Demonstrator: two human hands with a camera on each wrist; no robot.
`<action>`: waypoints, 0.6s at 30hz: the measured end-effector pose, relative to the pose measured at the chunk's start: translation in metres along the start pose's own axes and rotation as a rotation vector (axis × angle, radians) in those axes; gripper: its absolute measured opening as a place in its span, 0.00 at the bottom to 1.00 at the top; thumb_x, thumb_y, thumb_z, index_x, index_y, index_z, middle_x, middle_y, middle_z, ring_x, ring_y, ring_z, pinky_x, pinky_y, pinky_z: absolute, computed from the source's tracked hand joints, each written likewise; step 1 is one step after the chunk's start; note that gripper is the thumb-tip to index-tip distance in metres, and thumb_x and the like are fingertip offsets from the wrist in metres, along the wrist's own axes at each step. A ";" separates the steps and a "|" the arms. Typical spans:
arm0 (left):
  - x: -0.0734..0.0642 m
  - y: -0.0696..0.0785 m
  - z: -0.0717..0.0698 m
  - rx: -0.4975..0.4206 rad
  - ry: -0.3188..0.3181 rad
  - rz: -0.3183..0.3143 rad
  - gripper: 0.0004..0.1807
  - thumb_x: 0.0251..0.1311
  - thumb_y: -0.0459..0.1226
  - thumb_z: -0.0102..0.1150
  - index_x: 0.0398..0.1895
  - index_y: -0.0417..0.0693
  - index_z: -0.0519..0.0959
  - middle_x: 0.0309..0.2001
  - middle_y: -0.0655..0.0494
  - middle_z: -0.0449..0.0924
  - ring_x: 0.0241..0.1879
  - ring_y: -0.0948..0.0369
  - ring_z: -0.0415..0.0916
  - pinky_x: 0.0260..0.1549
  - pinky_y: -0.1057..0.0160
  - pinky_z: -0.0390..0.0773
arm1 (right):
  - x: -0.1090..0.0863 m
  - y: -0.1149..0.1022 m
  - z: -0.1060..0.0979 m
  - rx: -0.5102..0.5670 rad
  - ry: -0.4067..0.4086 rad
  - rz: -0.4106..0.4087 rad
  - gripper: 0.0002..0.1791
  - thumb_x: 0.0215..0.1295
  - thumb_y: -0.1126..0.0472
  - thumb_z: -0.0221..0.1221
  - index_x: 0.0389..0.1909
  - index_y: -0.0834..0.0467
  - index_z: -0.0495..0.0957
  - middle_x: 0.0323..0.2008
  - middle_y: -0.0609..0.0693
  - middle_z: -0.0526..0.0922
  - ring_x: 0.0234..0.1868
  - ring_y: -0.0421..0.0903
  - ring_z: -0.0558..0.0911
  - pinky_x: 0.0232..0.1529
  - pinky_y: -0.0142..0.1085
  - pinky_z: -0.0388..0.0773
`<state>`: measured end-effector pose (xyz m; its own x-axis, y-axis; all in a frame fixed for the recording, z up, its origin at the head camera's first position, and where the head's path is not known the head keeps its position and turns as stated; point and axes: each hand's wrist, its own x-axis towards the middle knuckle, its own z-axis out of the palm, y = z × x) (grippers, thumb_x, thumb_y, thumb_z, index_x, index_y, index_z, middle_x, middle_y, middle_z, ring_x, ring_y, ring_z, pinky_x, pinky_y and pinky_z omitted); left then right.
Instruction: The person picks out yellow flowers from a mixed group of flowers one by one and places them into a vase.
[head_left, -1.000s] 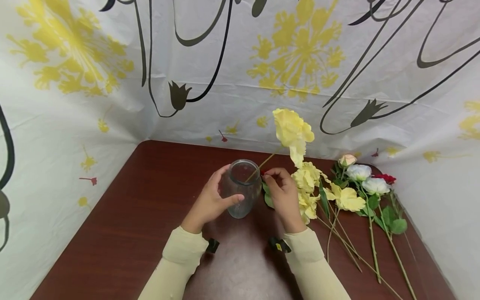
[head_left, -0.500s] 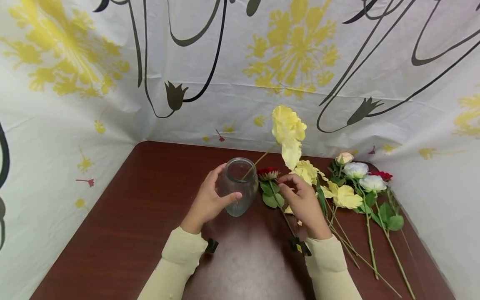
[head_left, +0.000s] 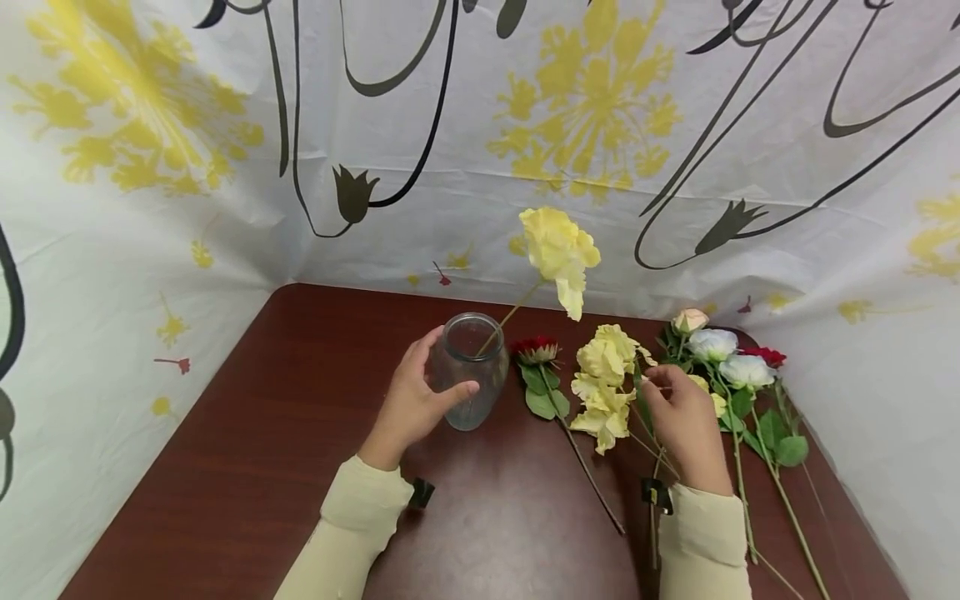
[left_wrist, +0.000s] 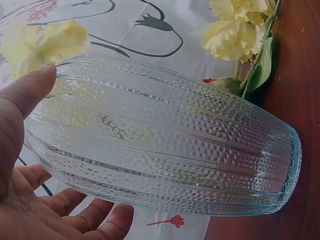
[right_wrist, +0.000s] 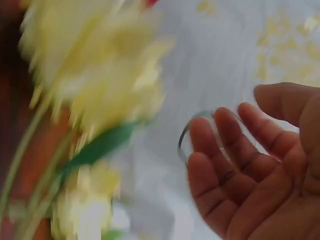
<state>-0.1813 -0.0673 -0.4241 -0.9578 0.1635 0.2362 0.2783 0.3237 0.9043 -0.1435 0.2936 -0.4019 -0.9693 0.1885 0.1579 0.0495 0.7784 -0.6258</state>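
While cupping the glass vase [head_left: 486, 379] with the left grip [head_left: 412, 404], thumb across the front and fingers curved round the side, probably just stopping it from tipping under the lone yellow flower [head_left: 558, 250] slanted out of its mouth. Around mid-desk [head_left: 225, 467], though can't tell if fully resting on it. Can't see anything held in the right grip [head_left: 686, 429]: loosely bent fingers next to the yellow bunch [head_left: 603, 383], maybe touching the green leaf [head_left: 642, 398], maybe not. Laid flat to the right: a red flower [head_left: 536, 352] just beside the vase, then the bunch, then white flowers [head_left: 746, 371] near the far right corner, likely spread out for reachable stems. Plenty of room left and in front; tighter toward the right edge, and boxed in behind by the patterned sheet [head_left: 420, 250].
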 end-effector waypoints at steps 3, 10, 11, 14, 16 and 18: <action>-0.002 0.001 -0.002 0.002 0.004 -0.001 0.52 0.51 0.55 0.74 0.77 0.57 0.57 0.70 0.53 0.60 0.67 0.54 0.62 0.60 0.43 0.70 | -0.001 0.014 -0.001 -0.100 -0.037 0.000 0.18 0.76 0.56 0.49 0.56 0.63 0.76 0.44 0.61 0.81 0.36 0.54 0.79 0.33 0.46 0.73; -0.004 -0.001 -0.006 -0.008 0.009 0.006 0.51 0.52 0.53 0.74 0.77 0.57 0.57 0.70 0.52 0.60 0.67 0.54 0.62 0.60 0.43 0.70 | -0.001 0.025 0.001 -0.171 -0.200 0.007 0.10 0.74 0.57 0.51 0.41 0.61 0.76 0.30 0.54 0.77 0.28 0.49 0.72 0.28 0.42 0.67; -0.003 -0.001 -0.006 -0.011 0.009 0.008 0.51 0.52 0.54 0.74 0.77 0.57 0.57 0.70 0.53 0.60 0.66 0.54 0.62 0.60 0.42 0.69 | -0.001 0.027 0.001 -0.181 -0.214 0.022 0.10 0.74 0.58 0.51 0.37 0.60 0.76 0.27 0.53 0.75 0.26 0.49 0.71 0.27 0.42 0.66; -0.001 -0.003 -0.006 -0.017 0.012 0.013 0.51 0.53 0.54 0.73 0.77 0.58 0.56 0.71 0.53 0.59 0.67 0.54 0.62 0.60 0.41 0.69 | -0.001 0.032 -0.001 -0.202 -0.220 0.068 0.14 0.73 0.58 0.51 0.26 0.59 0.73 0.20 0.50 0.69 0.21 0.48 0.68 0.23 0.40 0.63; -0.001 -0.004 -0.007 -0.013 0.018 0.012 0.51 0.53 0.54 0.73 0.77 0.58 0.56 0.71 0.53 0.58 0.67 0.54 0.61 0.60 0.41 0.69 | -0.001 0.036 -0.001 -0.214 -0.216 0.094 0.17 0.73 0.59 0.51 0.21 0.57 0.70 0.16 0.49 0.66 0.19 0.48 0.66 0.21 0.40 0.62; -0.001 -0.005 -0.007 -0.008 0.025 0.008 0.51 0.53 0.54 0.73 0.77 0.58 0.56 0.72 0.53 0.58 0.67 0.54 0.61 0.60 0.42 0.69 | -0.001 0.041 -0.001 -0.219 -0.225 0.104 0.18 0.72 0.59 0.51 0.19 0.57 0.69 0.16 0.49 0.65 0.18 0.48 0.66 0.22 0.40 0.62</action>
<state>-0.1822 -0.0756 -0.4260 -0.9571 0.1428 0.2522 0.2855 0.3147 0.9052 -0.1401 0.3255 -0.4273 -0.9840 0.1556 -0.0862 0.1778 0.8769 -0.4466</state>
